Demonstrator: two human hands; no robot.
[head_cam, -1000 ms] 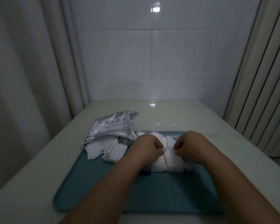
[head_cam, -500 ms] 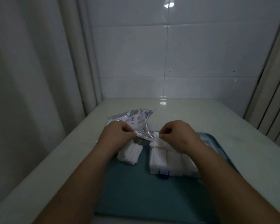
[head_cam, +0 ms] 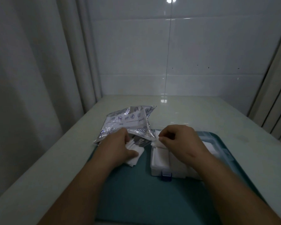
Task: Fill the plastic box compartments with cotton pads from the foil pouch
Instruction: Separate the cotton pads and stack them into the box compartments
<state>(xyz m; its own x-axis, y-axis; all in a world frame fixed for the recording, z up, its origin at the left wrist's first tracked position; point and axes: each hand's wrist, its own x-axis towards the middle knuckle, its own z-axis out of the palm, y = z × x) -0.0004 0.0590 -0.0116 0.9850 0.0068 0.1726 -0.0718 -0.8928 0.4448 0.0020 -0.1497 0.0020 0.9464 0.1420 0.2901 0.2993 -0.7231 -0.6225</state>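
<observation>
right hand [head_cam: 180, 140] pinches one cotton pad [head_cam: 156, 144] directly above the plastic box [head_cam: 159, 169] far-left corner, so the drop looks straight down; left hand [head_cam: 118, 146] grips the loose pad stack [head_cam: 135, 158] just left of the box, by the foil pouch [head_cam: 128, 122] mouth

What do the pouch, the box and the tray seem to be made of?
Pouch: metallised foil film, glossy, judging by silver crinkles and glints. Box: translucent hard plastic, probably, with a blue clip. Tray: matte teal, likely plastic; unclear in dim light.
</observation>
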